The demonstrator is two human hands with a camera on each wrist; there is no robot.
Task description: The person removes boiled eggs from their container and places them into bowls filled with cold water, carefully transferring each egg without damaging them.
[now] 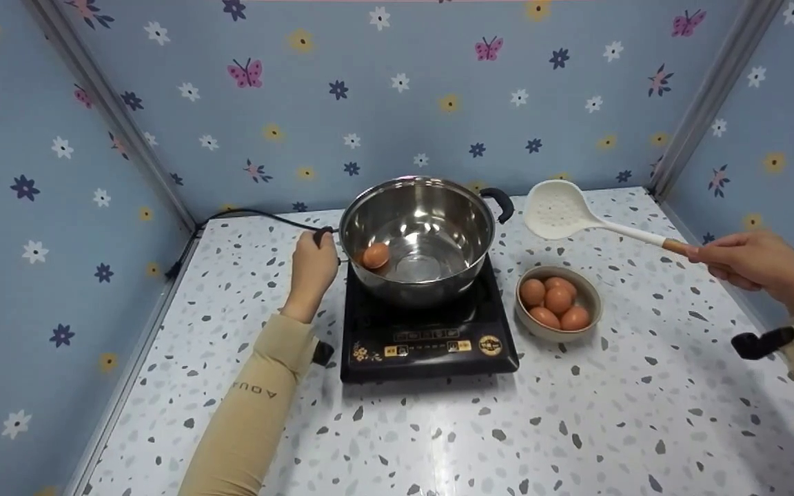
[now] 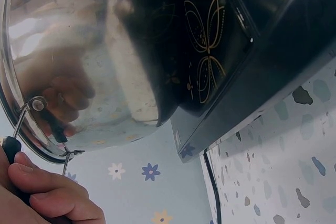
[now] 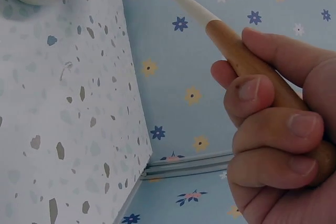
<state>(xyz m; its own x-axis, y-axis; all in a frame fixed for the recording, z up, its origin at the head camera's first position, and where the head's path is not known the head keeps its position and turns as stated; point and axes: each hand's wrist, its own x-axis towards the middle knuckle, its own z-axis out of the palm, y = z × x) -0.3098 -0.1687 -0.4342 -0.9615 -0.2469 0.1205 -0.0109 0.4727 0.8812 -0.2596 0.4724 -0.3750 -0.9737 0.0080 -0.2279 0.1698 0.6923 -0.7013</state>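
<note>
My left hand (image 1: 313,265) grips the black left handle (image 2: 11,148) of a shiny steel pot (image 1: 419,286). Inside the pot, against its left side, lies a brown egg (image 1: 375,255). The pot is over a black induction cooker (image 1: 431,362). Out to the right, my right hand (image 1: 759,262) holds a white slotted skimmer (image 1: 554,210) by its wooden handle (image 3: 252,66). The skimmer's head is in the air to the right of the pot, with nothing on it. Below it stands a beige bowl (image 1: 562,335) holding several brown eggs (image 1: 558,300).
The speckled white table (image 1: 611,420) is bounded by flower-patterned walls (image 1: 397,103) at the back and both sides. From behind the cooker a black cord (image 1: 266,215) runs to the left corner. The pot's other black handle (image 1: 500,204) juts out at the back right.
</note>
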